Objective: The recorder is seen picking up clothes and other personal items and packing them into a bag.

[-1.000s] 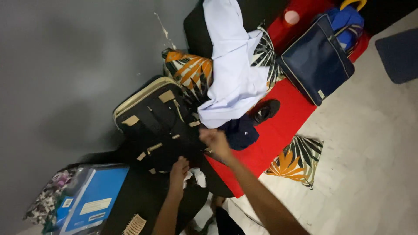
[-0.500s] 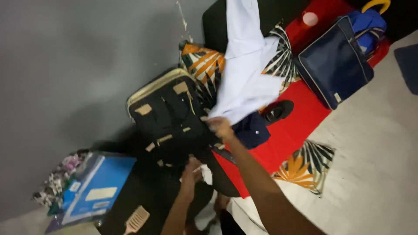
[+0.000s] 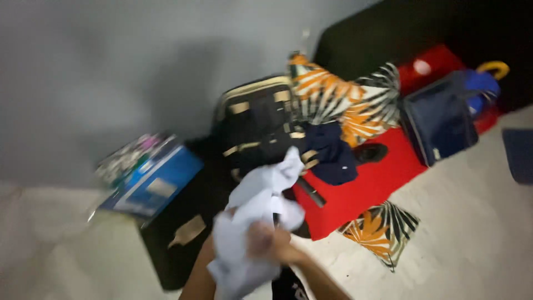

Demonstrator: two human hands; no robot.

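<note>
My right hand [image 3: 267,243] is closed on a pale white shirt [image 3: 257,200], which hangs bunched up in front of me, low in the blurred head view. My left forearm [image 3: 194,278] rises under the shirt, and the cloth hides that hand. Just behind the shirt stands a black backpack [image 3: 258,119] with tan trim. A dark navy garment [image 3: 333,155] lies against the backpack's right side, on a red mat [image 3: 369,186].
Two leaf-patterned cushions [image 3: 333,97] lean behind the backpack and a third [image 3: 383,229] lies on the pale floor. A navy tote bag [image 3: 438,119] and a black shoe [image 3: 371,152] are on the right. A blue folder [image 3: 155,183] and a comb [image 3: 186,231] lie left.
The shirt has come off the cushions and down toward me in my right hand. The view has swung and everything has shifted right. My left hand went out of sight under the cloth.
</note>
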